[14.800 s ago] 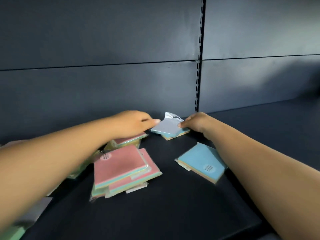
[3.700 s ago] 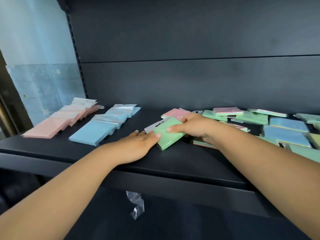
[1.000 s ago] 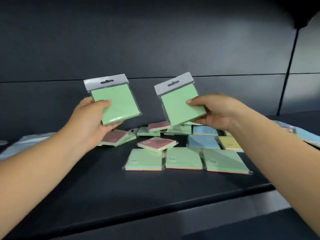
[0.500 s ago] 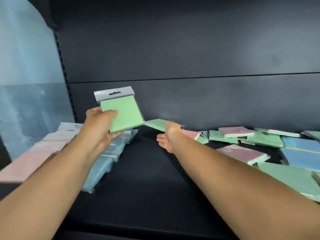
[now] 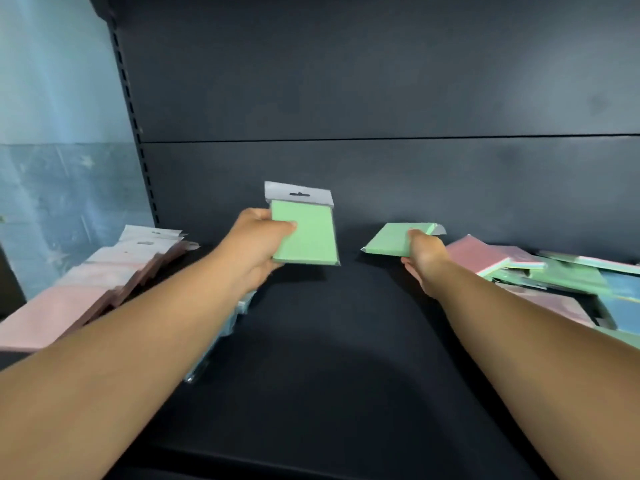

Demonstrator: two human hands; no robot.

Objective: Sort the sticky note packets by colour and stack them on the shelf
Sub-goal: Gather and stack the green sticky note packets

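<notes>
— What do the fingers hold?

— My left hand (image 5: 254,245) pinches one green packet (image 5: 304,233), upright above the shelf (image 5: 329,341), thumb on its front face. My right hand (image 5: 420,256) grips a second green packet (image 5: 393,241) by its near edge, almost flat and low over the shelf; whether it touches I cannot tell.

— How do I place them well?

— I think: lay it flat in the bare middle, header to the back, then put the other squarely on top.

— What is around?

— A pink row (image 5: 86,289) at the left and blue packets (image 5: 221,334) under my left forearm. The unsorted pile (image 5: 554,275) lies close at the right; a sleeve could disturb it.
</notes>
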